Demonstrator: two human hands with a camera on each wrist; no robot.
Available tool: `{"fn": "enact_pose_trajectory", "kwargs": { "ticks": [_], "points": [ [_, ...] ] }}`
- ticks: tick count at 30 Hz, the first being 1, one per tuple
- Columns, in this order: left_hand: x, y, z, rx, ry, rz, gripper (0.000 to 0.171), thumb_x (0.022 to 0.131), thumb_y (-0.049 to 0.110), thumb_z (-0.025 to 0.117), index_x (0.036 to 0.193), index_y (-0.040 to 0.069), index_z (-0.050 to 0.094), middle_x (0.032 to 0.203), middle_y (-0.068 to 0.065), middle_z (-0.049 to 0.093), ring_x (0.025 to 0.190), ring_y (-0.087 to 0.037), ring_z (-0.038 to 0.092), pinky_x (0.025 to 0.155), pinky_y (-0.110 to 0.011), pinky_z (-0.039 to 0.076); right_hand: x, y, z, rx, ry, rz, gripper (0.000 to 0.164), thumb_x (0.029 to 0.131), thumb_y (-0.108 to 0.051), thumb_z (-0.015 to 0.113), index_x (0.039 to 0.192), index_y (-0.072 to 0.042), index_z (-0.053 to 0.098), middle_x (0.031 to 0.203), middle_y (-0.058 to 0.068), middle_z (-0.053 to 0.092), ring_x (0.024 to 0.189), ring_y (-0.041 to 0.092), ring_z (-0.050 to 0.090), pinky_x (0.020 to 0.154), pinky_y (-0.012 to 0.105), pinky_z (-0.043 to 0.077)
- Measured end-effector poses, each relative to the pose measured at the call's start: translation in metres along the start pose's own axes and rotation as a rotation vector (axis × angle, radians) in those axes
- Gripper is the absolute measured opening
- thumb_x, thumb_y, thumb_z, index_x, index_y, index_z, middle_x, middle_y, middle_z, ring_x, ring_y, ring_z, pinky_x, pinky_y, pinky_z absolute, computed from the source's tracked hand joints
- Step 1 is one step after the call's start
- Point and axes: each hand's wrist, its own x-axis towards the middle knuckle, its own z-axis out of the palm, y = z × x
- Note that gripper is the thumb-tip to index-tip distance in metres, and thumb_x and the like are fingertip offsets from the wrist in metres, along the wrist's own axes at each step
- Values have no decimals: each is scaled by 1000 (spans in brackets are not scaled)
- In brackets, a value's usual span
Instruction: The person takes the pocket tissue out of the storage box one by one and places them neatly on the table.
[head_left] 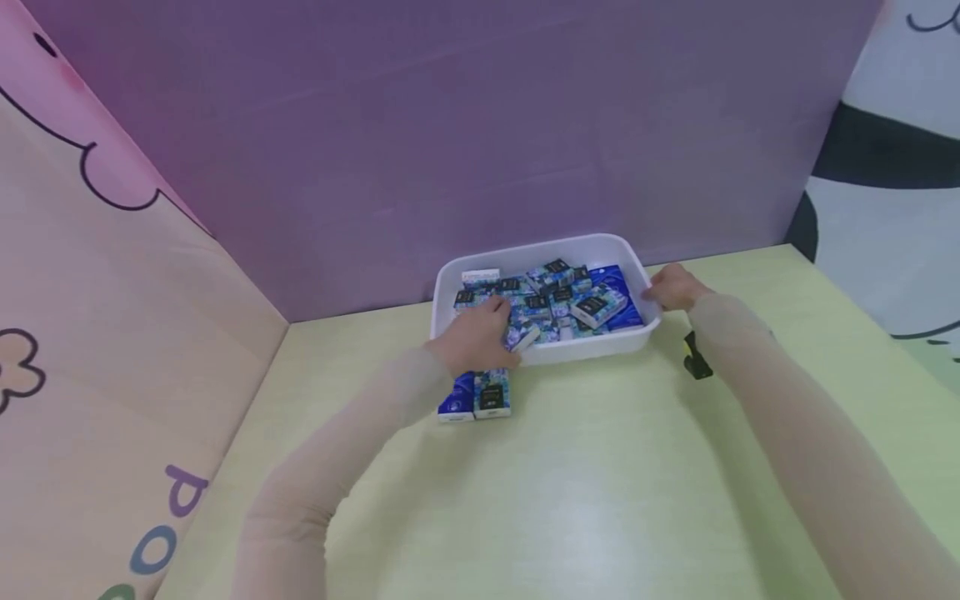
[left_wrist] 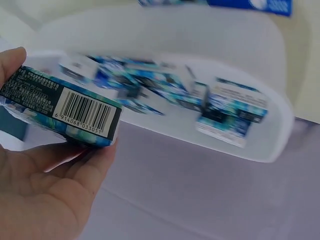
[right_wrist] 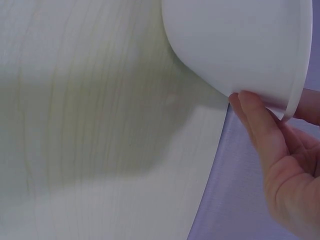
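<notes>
A white plastic basin stands at the back of the table, filled with several blue-patterned pocket tissue packs. My left hand is over its left front side. In the left wrist view, that hand holds one tissue pack between thumb and fingers, barcode side showing. My right hand grips the basin's right rim, fingers against the outer wall and thumb over the edge in the right wrist view. Two packs lie side by side before the basin: a dark blue one and a patterned one.
A purple wall panel rises right behind the basin. Printed panels border the pale table on the left and right. A small black item shows beside the right forearm.
</notes>
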Motion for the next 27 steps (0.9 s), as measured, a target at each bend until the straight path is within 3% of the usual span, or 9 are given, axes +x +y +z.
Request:
{"fn": "enact_pose_trajectory", "kwargs": {
  "ticks": [8, 14, 23, 27],
  "points": [
    [-28, 22, 13, 101, 34, 188, 89, 76, 41, 68, 140, -5, 28, 144, -19, 34, 127, -31, 42, 108, -35, 36, -1, 0, 1, -20, 14, -21, 45, 90, -10, 45, 122, 22, 39, 119, 36, 49, 105, 42, 52, 96, 50, 44],
    [-41, 35, 24, 152, -9, 275, 88, 78, 42, 66, 142, -2, 25, 146, -18, 30, 133, -28, 35, 111, -31, 30, -1, -1, 0, -31, 42, -50, 43, 89, -8, 46, 118, 22, 43, 115, 36, 51, 97, 37, 55, 90, 47, 48],
    [-47, 43, 52, 175, -114, 328, 86, 80, 42, 65, 144, 1, 24, 149, -15, 27, 135, -26, 31, 112, -30, 27, -3, -1, 0, -22, 38, -47, 43, 90, -8, 45, 119, 22, 42, 116, 37, 50, 102, 39, 53, 93, 49, 46],
    [-44, 42, 62, 168, -154, 312, 86, 81, 42, 64, 145, 3, 21, 150, -13, 25, 137, -24, 28, 113, -29, 26, -3, -1, 1, -6, 37, -48, 42, 90, -8, 45, 119, 22, 42, 117, 37, 50, 103, 41, 53, 93, 49, 46]
  ]
}}
